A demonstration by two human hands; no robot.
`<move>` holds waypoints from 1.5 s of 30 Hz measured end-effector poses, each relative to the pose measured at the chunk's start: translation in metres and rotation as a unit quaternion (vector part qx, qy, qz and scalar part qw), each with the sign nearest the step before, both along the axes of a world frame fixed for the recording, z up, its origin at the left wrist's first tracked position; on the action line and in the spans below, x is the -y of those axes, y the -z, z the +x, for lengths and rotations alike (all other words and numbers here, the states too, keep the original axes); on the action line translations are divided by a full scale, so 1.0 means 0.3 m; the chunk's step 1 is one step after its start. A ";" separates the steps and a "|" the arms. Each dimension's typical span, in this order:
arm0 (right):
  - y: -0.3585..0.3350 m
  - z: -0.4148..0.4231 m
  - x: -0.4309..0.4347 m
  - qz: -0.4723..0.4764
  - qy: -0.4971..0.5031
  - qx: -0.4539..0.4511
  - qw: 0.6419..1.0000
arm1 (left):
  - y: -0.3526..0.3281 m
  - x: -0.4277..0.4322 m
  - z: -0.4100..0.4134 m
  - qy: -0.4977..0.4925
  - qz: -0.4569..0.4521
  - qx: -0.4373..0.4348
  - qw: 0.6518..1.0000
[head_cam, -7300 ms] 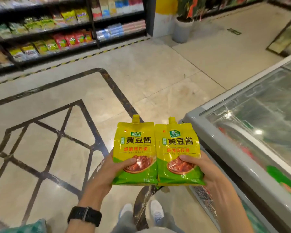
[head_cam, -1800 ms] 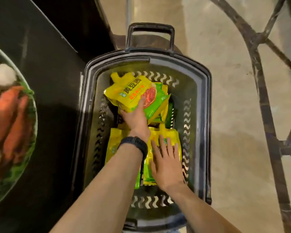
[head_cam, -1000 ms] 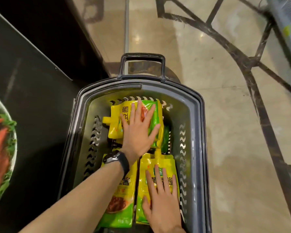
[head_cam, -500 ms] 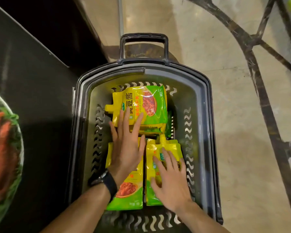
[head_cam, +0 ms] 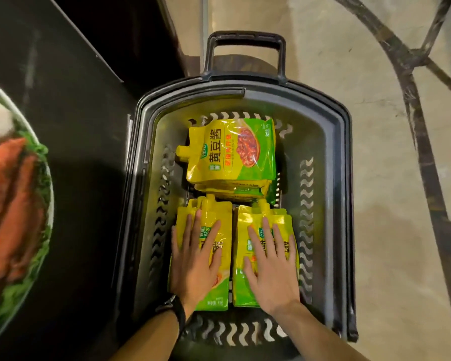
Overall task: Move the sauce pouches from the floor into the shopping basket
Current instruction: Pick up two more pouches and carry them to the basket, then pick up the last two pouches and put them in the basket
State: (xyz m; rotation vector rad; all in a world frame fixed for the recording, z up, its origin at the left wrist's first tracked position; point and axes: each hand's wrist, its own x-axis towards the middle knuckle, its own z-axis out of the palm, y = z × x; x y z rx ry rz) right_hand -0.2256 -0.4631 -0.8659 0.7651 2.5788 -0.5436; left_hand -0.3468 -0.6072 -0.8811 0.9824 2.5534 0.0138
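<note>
1. The left hand (head_cam: 195, 259) covers most of the label on the near-left sauce pouch (head_cam: 220, 212). The right hand (head_cam: 271, 267) does likewise on the near-right sauce pouch (head_cam: 245, 218).
2. The stacked pouches (head_cam: 232, 190) under the far sauce pouch (head_cam: 232, 149) show only edges, so their count cannot be told.
3. The food picture (head_cam: 11, 204) is cut off by the left edge.

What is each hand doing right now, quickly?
Left hand: open, flat on the left yellow-and-green plastic sauce pouch in the dark grey plastic shopping basket.
Right hand: open, flat on the right yellow-and-green plastic sauce pouch.
</note>
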 end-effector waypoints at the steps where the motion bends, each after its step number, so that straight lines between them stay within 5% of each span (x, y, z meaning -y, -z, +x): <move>1: -0.026 -0.005 -0.014 -0.014 -0.007 0.010 1.000 | -0.029 -0.005 0.002 -0.011 -0.008 0.009 1.000; 7: -0.376 -0.027 -0.155 -0.160 0.021 0.093 0.983 | -0.377 -0.049 -0.016 -0.006 -0.059 0.114 0.992; 16: -1.230 0.069 -0.335 -0.080 0.041 0.059 0.994 | -1.277 -0.238 -0.033 0.063 -0.093 0.028 0.993; 23: -1.780 0.276 -0.408 0.019 0.098 -0.022 0.995 | -1.823 -0.320 0.102 0.091 -0.027 -0.029 0.995; 32: -2.076 0.544 -0.416 0.113 0.226 -0.004 0.968 | -2.125 -0.588 0.312 0.275 0.056 -0.039 0.959; 45: -2.271 1.149 -0.206 0.180 0.466 -0.020 0.866 | -2.318 -0.693 0.833 0.520 0.069 -0.114 0.843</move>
